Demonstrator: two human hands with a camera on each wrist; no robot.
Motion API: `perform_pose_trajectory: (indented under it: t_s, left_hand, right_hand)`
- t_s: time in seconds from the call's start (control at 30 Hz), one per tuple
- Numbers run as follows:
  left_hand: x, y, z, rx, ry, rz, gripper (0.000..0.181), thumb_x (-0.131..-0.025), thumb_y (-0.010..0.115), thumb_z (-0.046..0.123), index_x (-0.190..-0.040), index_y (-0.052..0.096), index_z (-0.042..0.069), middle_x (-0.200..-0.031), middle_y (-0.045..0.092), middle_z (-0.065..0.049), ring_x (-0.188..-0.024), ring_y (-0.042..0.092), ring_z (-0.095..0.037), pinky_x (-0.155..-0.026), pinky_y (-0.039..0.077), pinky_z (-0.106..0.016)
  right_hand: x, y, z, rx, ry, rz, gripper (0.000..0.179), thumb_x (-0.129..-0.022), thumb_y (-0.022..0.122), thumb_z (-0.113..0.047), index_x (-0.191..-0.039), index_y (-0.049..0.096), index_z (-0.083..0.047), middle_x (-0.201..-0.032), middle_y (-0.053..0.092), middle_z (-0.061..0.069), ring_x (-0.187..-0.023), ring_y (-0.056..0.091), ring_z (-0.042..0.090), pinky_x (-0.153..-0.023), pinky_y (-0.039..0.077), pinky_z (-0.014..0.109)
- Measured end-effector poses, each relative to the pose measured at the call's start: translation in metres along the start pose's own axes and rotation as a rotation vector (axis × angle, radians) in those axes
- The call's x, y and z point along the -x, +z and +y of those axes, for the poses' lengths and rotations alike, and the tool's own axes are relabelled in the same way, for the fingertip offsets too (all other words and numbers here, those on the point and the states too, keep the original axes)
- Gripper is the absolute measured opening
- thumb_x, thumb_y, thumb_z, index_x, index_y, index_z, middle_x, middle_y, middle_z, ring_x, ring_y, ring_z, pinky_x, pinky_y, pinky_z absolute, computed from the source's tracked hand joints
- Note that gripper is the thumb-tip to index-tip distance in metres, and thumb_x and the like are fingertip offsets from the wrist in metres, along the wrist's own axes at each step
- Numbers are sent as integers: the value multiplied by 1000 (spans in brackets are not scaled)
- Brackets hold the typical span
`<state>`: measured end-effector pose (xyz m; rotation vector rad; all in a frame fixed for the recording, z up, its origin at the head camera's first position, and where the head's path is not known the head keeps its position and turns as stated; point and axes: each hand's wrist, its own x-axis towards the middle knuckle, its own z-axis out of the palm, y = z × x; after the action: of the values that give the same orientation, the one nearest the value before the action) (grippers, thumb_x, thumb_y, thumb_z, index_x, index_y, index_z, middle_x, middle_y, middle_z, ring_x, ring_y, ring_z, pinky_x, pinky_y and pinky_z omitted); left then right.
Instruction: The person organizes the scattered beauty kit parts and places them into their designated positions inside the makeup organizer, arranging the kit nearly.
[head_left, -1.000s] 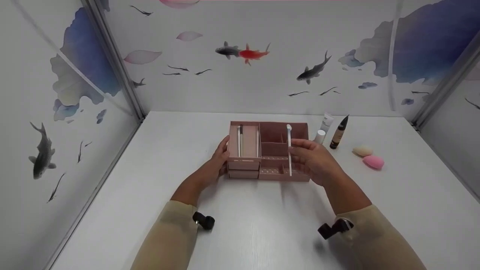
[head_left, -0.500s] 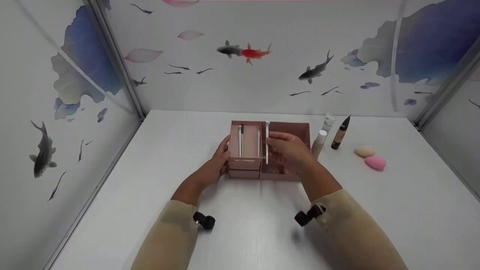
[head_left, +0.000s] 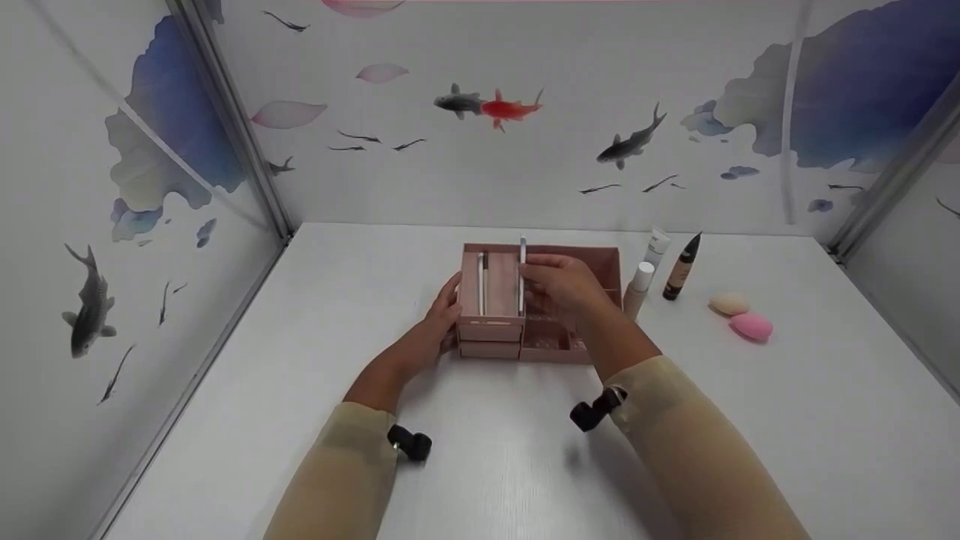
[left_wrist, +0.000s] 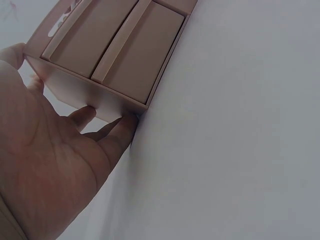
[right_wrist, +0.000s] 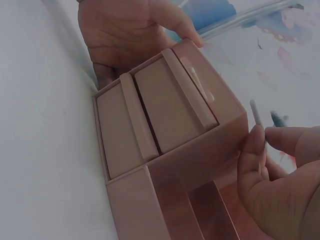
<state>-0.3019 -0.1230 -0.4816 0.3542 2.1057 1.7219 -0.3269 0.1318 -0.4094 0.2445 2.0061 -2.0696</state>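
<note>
A pink cosmetics organizer (head_left: 489,331) stands on the white table, with two stacked drawers at its left and open compartments at its right. My left hand (head_left: 435,326) touches the organizer's left side, its fingers spread along the wall in the left wrist view. Between thumb and fingertips, my right hand (head_left: 566,285) pinches a thin makeup brush (head_left: 523,246) with a pale handle. The brush is upright along the right edge of the top tray. Inside that tray lie a white brush (head_left: 481,285) and a dark-tipped brush (head_left: 485,262). My right hand covers part of the right compartments.
Right of the organizer stand a white tube (head_left: 658,244), a white-capped bottle (head_left: 638,294) and a black-capped bottle (head_left: 681,268). A beige sponge (head_left: 729,304) and a pink sponge (head_left: 751,327) lie farther right. Patterned panels wall the table's back and sides.
My right hand has carried the brush leftward, from over the right compartments to the top tray's right edge. My left hand has stayed at the organizer's side.
</note>
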Motion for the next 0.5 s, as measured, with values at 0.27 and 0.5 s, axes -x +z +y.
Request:
perform_pose_trajectory:
  t_s: [0.27,0.5]
  left_hand:
    - [0,1,2,-3,9,-3,56,-111,33,66,-160,6,69,-182,0,7,-168,16,-33,-132,25,-59]
    - [1,-2,-3,35,37,-30,58,-112,33,65,-162,5,66,-182,-4,5,-169,9,-36,-133,21,-62]
  right_hand:
    - [2,0,0,14,-17,-3,36,-102,76,-28,-135,72,-15,-129,73,9,-101,71,19,-88,62,31]
    - [2,-1,1,-4,-31,-16,38,-101,77,-26,-136,72,-13,-123,70,7,-101,68,17,-90,62,28]
